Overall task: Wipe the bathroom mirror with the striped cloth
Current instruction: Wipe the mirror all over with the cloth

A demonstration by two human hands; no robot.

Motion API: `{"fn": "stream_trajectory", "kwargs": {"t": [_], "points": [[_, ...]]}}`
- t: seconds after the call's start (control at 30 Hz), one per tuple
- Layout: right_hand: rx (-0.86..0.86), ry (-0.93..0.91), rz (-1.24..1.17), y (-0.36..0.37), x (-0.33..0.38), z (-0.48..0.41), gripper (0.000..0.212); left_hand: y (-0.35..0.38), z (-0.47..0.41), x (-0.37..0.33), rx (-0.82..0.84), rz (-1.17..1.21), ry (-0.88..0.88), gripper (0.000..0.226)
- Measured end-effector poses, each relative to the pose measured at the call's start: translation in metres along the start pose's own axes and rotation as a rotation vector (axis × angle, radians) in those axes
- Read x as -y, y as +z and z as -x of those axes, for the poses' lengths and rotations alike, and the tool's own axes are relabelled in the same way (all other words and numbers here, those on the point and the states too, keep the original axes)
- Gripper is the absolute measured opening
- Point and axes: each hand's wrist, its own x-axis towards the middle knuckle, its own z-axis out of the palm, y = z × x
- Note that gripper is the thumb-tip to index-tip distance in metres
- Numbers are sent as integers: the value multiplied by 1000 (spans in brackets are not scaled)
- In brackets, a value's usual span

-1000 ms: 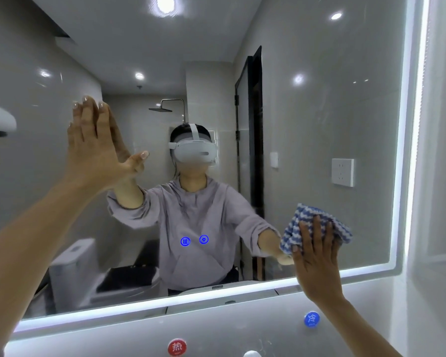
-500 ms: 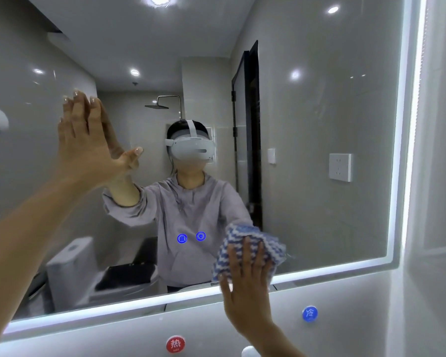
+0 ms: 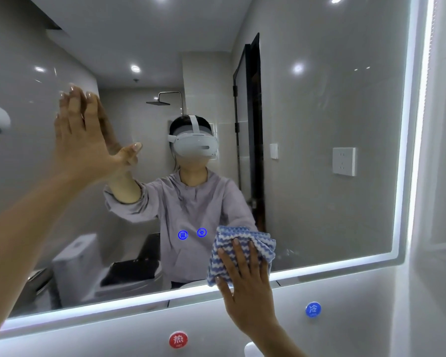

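The large bathroom mirror (image 3: 319,207) with a lit white border fills the view. My right hand (image 3: 245,287) presses the blue-and-white striped cloth (image 3: 242,243) flat against the glass near the mirror's lower edge, right of centre. My left hand (image 3: 85,140) rests flat on the glass at the upper left, fingers together and pointing up, holding nothing. The mirror shows a person in a grey top with a white headset.
Two small blue lit touch icons (image 3: 191,233) sit on the glass just left of the cloth. Below the mirror, on the wall, are a red round sticker (image 3: 178,339) and a blue one (image 3: 312,309). A white wall rises at the right.
My right hand swept the cloth leftward along the lower glass from the right corner to right of centre; over the last half second it barely moved. My left hand stayed flat on the mirror.
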Motion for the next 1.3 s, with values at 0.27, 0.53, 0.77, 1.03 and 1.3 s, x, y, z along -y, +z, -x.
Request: {"fn": "stream_trajectory", "kwargs": {"t": [0.27, 0.53, 0.77, 1.03, 1.3], "points": [[-94, 151, 7, -20, -64, -2, 61, 0, 0, 0, -6, 5, 0, 113], [-4, 390, -24, -50, -131, 0, 65, -1, 2, -2, -5, 0, 7, 116], [40, 531, -94, -41, -99, -9, 88, -4, 0, -5, 10, -4, 14, 112], [8, 366, -122, -32, -27, -18, 65, -9, 18, -34, 3, 0, 82, 100], [-56, 200, -105, -35, -46, -14, 70, 12, 76, -106, 135, 26, 234, 87]]}}
